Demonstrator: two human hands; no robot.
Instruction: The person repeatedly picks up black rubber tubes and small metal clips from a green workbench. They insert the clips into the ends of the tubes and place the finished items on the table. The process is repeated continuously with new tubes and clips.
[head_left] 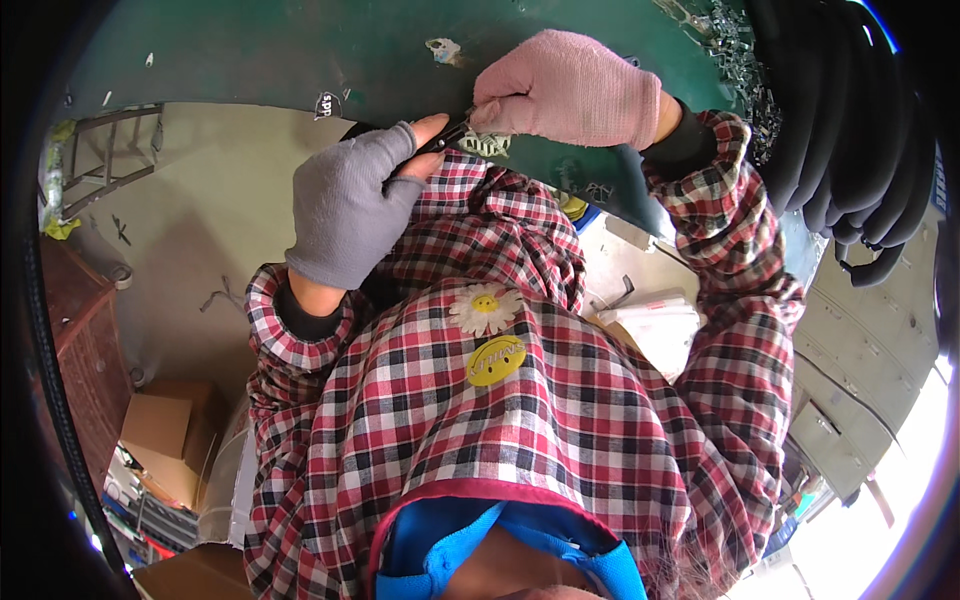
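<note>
My left hand (350,205), in a grey fingerless glove, pinches one end of a thin dark piece (447,137) between thumb and forefinger at the edge of a green worktable (300,50). My right hand (568,90), in a pink glove, is closed over the other end. It also grips a small ribbed pale metal part (487,144) just below its fingers. Both hands meet at the table's rim, above my red plaid shirt (520,400). What the right palm hides cannot be made out.
A heap of small shiny metal parts (738,50) lies on the table at top right, beside a bundle of black tubing (850,130). On the floor are cardboard boxes (165,440) at lower left, a white container (655,325) and a metal frame (105,150). Grey panels (860,370) stand at right.
</note>
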